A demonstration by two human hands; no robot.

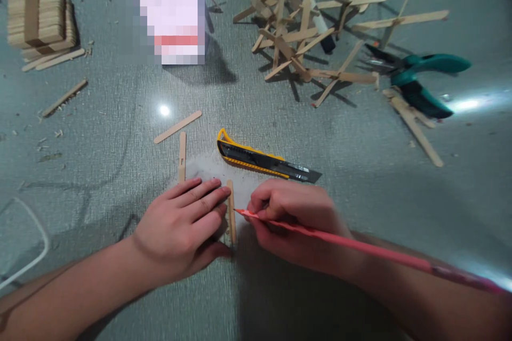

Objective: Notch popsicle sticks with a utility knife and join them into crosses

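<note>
My left hand (184, 224) lies flat on the table with its fingers stretched out, their tips resting at a wooden craft stick (232, 213) that stands lengthwise before me. Pinched in my right hand (294, 218) is a red pencil (340, 242). Its point touches or nearly touches the right edge of that stick. Just beyond my left fingers is another craft stick (183, 154) with a small slot cut in it, its near end by the hand. A plain craft stick (178, 127) lies slanted behind it. The yellow and black utility knife (264, 160) rests beyond my right hand, blade out.
Banded craft sticks (44, 18) are stacked at the far left, near a loose stick (64, 98) and shavings. Crossed stick assemblies (296, 42) fill the far right, beside green-handled pliers (420, 74) and a glue tube (318, 18). A blurred-out pale object (176, 5) stands at the back.
</note>
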